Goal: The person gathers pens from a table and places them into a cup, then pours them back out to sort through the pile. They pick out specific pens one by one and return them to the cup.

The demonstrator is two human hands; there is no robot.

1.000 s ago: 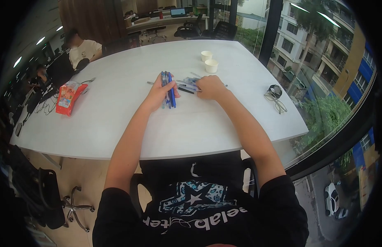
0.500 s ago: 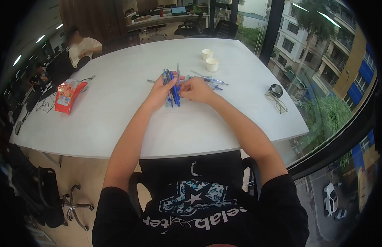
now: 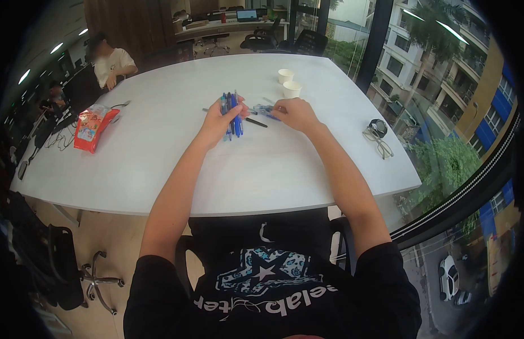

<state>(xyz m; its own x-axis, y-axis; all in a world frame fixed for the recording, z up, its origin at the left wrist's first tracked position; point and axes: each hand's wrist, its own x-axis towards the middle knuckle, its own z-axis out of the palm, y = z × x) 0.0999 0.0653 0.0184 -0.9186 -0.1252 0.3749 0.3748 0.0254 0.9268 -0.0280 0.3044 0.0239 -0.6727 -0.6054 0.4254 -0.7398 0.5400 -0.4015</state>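
A bundle of several blue, black and clear pens (image 3: 235, 120) stands roughly upright in my left hand (image 3: 218, 120), whose fingers and thumb are wrapped round it. To its right, my right hand (image 3: 299, 114) reaches into a loose group of clear and blue pens (image 3: 262, 108) on the table. Its fingertips are pinched at a blue pen (image 3: 274, 117), and the hand covers part of the group. Between the two hands, nearer to me, a black pen (image 3: 256, 122) lies flat. The tip of another pen (image 3: 205, 110) shows left of my left hand.
Two paper cups (image 3: 292, 88) stand beyond my right hand on the white table (image 3: 132, 175). A watch (image 3: 378, 127) and glasses (image 3: 379, 144) lie at the right. At the left are a red snack packet (image 3: 93, 130) and cables. A person (image 3: 112, 62) sits at the far left.
My right hand has moved right, from beside the bundle to the loose pens. The black pen now shows on the table between my hands. My left hand still holds the bundle.
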